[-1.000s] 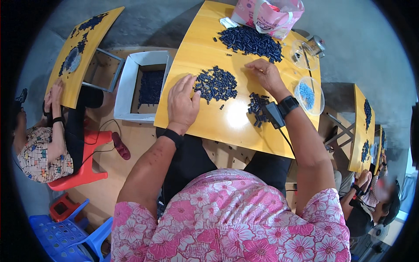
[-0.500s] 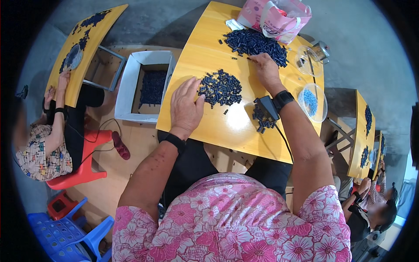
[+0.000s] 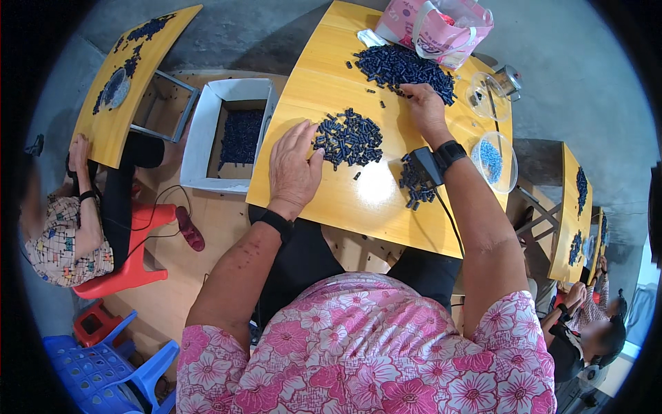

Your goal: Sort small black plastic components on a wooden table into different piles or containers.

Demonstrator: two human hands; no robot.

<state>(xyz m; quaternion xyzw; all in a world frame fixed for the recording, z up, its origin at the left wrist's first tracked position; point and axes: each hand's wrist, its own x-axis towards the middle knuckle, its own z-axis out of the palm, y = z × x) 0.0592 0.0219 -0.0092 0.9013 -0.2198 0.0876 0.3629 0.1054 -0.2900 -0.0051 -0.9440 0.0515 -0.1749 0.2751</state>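
I sit at a yellow wooden table (image 3: pixel 324 83). My left hand (image 3: pixel 293 169) lies flat on it, fingers spread, touching the left edge of a middle heap of small dark blue pieces (image 3: pixel 348 136). My right hand (image 3: pixel 424 110) reaches forward with its fingers on the near edge of a bigger far heap of the same pieces (image 3: pixel 400 65). A smaller heap (image 3: pixel 416 188) lies under my right wrist, which wears a black band with a small black device. Whether the right fingers pinch any pieces is hidden.
A pink bag (image 3: pixel 434 27) stands at the table's far edge. Two clear bowls (image 3: pixel 495 160) sit at the right, one with light blue bits. A white box (image 3: pixel 227 134) of dark pieces stands on the floor at left. Other people sit at neighbouring yellow tables (image 3: pixel 131 76).
My right hand has moved forward from the middle heap's right side to the far heap. My left hand has spread flatter beside the middle heap.
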